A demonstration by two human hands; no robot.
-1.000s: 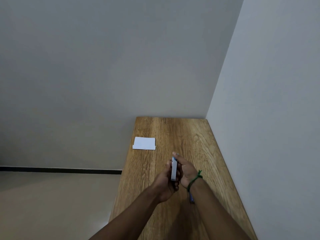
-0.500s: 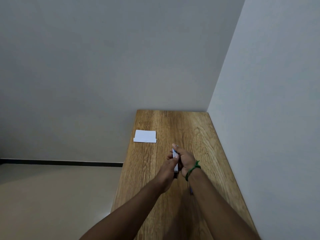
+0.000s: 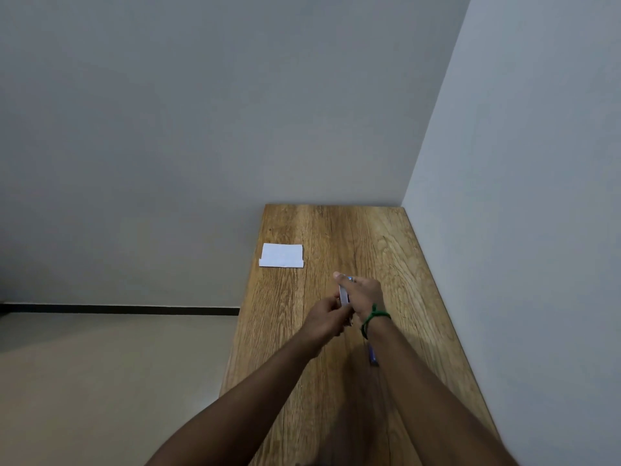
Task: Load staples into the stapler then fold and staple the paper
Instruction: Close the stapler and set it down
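Both hands mid-frame, left hand and right hand clasped around the stapler; folded paper upper left on the table.

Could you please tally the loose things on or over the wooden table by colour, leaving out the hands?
White: 2, the folded paper lying on the table and the small stapler held between both hands.
Green: 1, the wrist band on the right arm.
Blue: 1, a small object under the right forearm, too hidden to name.
Total: 4
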